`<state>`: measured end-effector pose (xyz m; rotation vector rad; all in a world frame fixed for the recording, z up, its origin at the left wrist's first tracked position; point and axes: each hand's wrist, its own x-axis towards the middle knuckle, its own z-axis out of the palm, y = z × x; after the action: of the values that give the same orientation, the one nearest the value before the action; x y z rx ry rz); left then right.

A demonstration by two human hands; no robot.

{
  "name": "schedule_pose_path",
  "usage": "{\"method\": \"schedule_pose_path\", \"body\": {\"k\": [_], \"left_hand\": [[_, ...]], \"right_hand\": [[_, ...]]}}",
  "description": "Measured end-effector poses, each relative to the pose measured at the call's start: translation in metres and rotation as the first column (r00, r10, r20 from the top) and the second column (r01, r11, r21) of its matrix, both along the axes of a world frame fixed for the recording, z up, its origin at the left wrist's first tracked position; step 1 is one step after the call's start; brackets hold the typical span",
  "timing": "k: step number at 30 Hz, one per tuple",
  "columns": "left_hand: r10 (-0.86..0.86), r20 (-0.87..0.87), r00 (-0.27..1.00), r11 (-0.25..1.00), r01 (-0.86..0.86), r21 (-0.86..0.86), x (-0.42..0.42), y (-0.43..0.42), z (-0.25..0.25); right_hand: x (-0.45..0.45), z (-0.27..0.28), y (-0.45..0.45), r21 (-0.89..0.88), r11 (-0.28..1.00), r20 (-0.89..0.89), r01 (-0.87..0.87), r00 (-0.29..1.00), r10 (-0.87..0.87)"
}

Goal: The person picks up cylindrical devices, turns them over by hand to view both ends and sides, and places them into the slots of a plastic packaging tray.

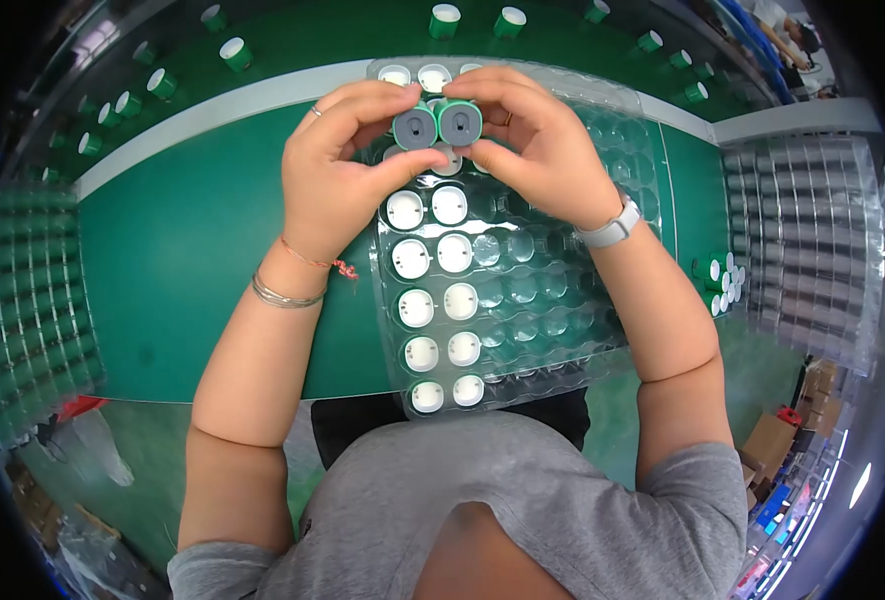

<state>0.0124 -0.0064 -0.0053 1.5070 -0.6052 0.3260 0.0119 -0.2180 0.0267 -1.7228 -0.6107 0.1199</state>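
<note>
Tray, near rows: tray on table; ten white-topped pieces, two in each of five rows.
Progress: judged partway; two left columns there occupied, bare pockets to the right outstanding.
Left grip: closed around one green cylinder.
Right grip: closed around a second cylinder.
Cylinder position: side by side above the tray's far rows.
Far rows: partly covered; count cannot be told.
Beyond rail: over a dozen white-topped cups.

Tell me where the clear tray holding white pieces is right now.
In the head view, the clear tray lies on the green table, just right of centre; the left hand and the right hand hold green pieces over its far part.
</note>
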Motion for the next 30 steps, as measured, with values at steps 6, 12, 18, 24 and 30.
{"method": "schedule_pose_path", "body": {"k": [6, 12, 18, 24, 30], "left_hand": [[0.015, -0.018, 1.0, 1.0, -0.015, 0.02, -0.0007, -0.0001, 0.0012], [0.026, -0.061, 0.998, 0.998, -0.022, 0.064, -0.0018, 0.0008, 0.0045], [0.027, -0.064, 0.998, 0.997, -0.023, 0.068, -0.0011, 0.001, 0.0037], [0.046, -0.053, 0.998, 0.996, -0.042, 0.083, -0.0013, 0.001, 0.0037], [0.025, -0.028, 0.999, 0.998, -0.023, 0.064, 0.0, 0.0014, 0.0012]], "right_hand": [[-0.0019, 0.0038, 0.0013, -0.034, 0.999, 0.011, 0.008, 1.0, -0.008], [-0.0029, 0.0025, 0.0029, -0.058, 0.998, -0.007, 0.032, 0.999, -0.033], [-0.003, 0.0038, 0.0027, -0.046, 0.999, -0.028, 0.02, 0.999, -0.021], [-0.0011, 0.0011, 0.0019, -0.031, 0.999, 0.031, 0.015, 0.999, -0.015], [-0.0031, 0.0102, -0.0016, -0.067, 0.996, -0.006, 0.059, 0.998, -0.059]]}}
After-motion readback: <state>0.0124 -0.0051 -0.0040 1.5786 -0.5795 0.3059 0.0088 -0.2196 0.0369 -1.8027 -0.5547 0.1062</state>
